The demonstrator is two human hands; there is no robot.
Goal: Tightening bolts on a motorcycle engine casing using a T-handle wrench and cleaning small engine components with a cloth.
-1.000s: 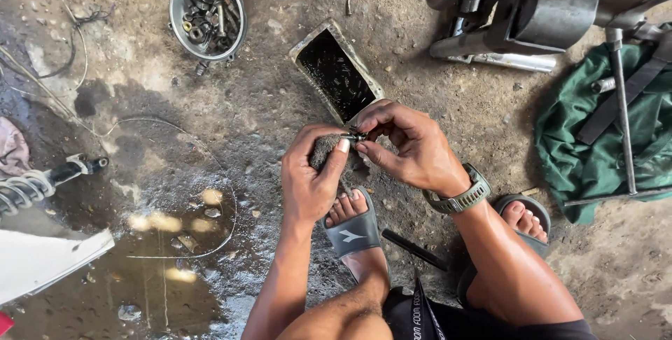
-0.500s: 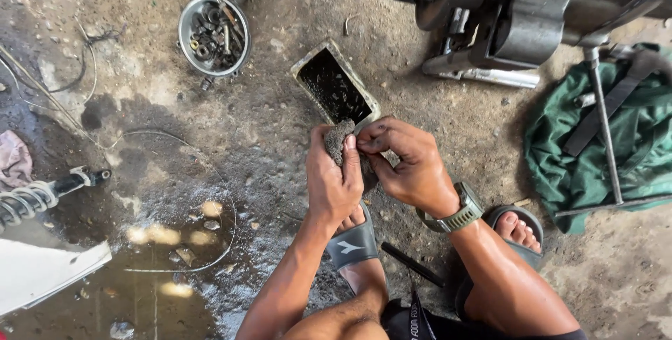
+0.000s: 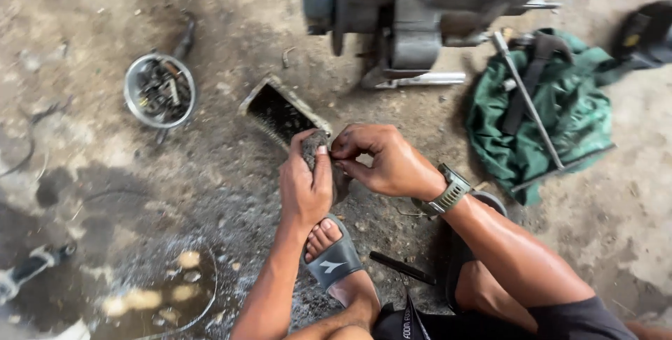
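Clearly, a small dark part [image 3: 313, 145], covered with grease and dirt, is held up in the left hand [image 3: 305, 187], whose fingers are closed around its lower portion. The right hand [image 3: 381, 160] is closed in a pinch at the upper right edge of the part, thumb and fingertips pressed together; what exactly is pinched cannot be told. The part is kept above the dirty floor [image 3: 91, 172], just in front of a rectangular tray [image 3: 253, 99] with black oily liquid. It is judged to be metal, stiff and rather heavy for its size, and slippery because of the grease. A full wrap of the fingers around the body is therefore considered safer than a fingertip hold. A round metal bowl [image 3: 131, 96] with bolts is seen further left.
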